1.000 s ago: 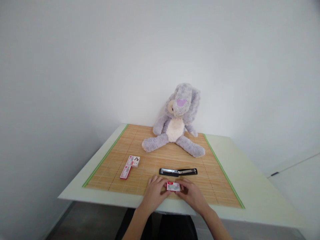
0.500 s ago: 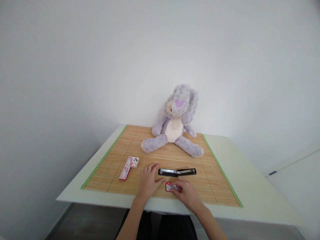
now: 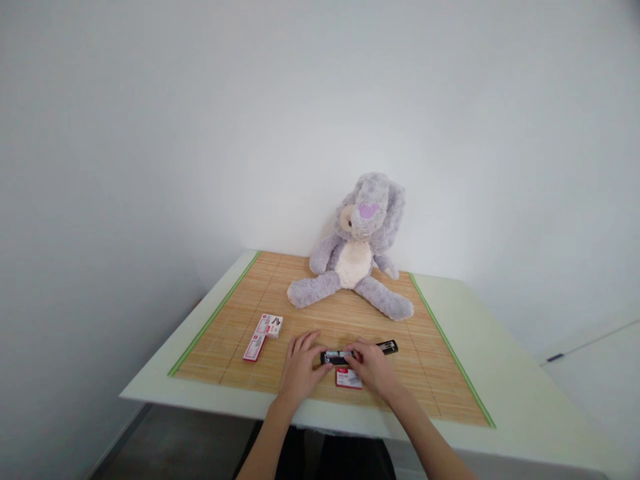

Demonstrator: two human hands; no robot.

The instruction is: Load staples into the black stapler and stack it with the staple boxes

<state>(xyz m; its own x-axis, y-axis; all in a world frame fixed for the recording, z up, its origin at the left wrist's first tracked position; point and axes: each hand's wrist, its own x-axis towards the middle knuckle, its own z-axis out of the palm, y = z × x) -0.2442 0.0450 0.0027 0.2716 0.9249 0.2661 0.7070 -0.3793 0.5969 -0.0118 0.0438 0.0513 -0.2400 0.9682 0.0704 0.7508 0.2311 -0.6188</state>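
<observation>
Far left of the mat (image 3: 235,313), around 8 o'clock, a long box (image 3: 253,347) lies flat. A squat box (image 3: 271,325) sits just beyond it at its 1 o'clock, and the two are touching or nearly so.

Next along, the left hand (image 3: 301,365) is down at the mat's 6 o'clock edge. It lies palm down with the fingers spread and pointing to 12, and the thumb reaches out toward 2 o'clock to the stapler's left end.

The stapler (image 3: 384,347) is folded open and lies flat, running from 9 to 3 across the mat's near middle. Both its ends show, but its centre is covered. Right below it, at its 6 o'clock, a third box (image 3: 349,379) rests on the mat between the two hands.

The right hand (image 3: 373,367) comes in from 5 o'clock with its fingers bunched together on top of the stapler's middle. Whether they pinch the stapler or something small is too hard to tell.

Up at 12 o'clock a grey bunny (image 3: 356,257) sits against the wall with its legs splayed on the mat. Out at 3 o'clock the table (image 3: 525,393) runs on, pale and bare.
</observation>
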